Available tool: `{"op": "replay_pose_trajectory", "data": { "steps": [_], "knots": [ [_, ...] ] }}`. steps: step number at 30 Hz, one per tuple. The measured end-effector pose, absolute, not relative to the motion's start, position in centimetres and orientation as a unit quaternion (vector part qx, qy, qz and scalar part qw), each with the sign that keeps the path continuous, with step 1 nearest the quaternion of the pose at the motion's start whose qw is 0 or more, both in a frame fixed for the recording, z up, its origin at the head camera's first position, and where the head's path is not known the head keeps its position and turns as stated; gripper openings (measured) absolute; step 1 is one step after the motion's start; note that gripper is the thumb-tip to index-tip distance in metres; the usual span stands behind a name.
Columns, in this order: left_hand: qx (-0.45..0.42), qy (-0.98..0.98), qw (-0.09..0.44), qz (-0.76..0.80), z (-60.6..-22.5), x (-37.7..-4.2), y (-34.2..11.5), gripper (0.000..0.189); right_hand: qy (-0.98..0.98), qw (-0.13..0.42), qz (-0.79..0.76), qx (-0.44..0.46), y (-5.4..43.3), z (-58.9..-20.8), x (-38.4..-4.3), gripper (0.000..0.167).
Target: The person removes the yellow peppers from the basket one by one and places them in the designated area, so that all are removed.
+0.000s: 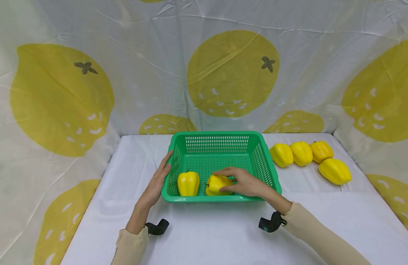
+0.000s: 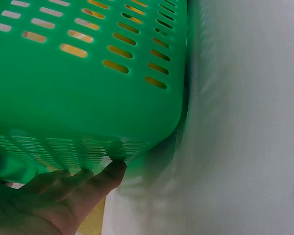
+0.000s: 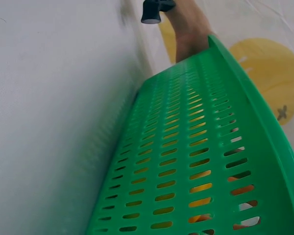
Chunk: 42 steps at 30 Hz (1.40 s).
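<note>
A green plastic basket (image 1: 220,198) with slotted walls stands on the white-covered table. Inside, near its front wall, a yellow bell pepper (image 1: 188,183) sits at the left. To the right of it, my right hand (image 1: 245,182) grips a second yellow bell pepper (image 1: 217,184) that lies tilted on the basket floor. My left hand (image 1: 156,184) rests against the basket's left side, its fingers fairly straight along the outer wall. In the left wrist view, the fingertips (image 2: 115,171) touch the slotted wall. The right wrist view shows mostly the basket's outer front wall (image 3: 171,147), which hides most of the right hand.
Right of the basket lie several more yellow bell peppers, among them one near the basket (image 1: 281,155) and one nearest the front (image 1: 334,171). A cloth printed with lemons (image 1: 233,73) hangs behind and at both sides. Black wrist cameras (image 1: 270,222) are strapped on both arms.
</note>
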State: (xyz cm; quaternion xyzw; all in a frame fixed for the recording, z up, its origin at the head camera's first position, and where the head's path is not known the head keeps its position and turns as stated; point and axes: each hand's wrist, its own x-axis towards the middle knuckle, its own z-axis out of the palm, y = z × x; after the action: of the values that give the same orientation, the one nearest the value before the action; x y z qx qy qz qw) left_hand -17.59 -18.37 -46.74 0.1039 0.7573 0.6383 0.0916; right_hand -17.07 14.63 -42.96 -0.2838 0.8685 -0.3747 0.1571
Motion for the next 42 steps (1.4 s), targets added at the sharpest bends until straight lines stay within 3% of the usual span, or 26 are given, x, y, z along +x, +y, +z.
{"op": "replay_pose_trajectory", "data": {
  "steps": [15, 42],
  "knots": [
    [0.103, 0.756, 0.095, 0.639, -46.8, -17.5, -18.4, 0.053, 0.868, 0.158, -0.373, -0.286, 14.3, -43.1, -17.4, 0.056],
    [0.104, 0.756, 0.096, 0.64, -46.8, -17.6, -18.4, 0.053, 0.878, 0.078, -0.419, -0.219, 15.8, -41.6, -17.4, 0.057]
  ]
}}
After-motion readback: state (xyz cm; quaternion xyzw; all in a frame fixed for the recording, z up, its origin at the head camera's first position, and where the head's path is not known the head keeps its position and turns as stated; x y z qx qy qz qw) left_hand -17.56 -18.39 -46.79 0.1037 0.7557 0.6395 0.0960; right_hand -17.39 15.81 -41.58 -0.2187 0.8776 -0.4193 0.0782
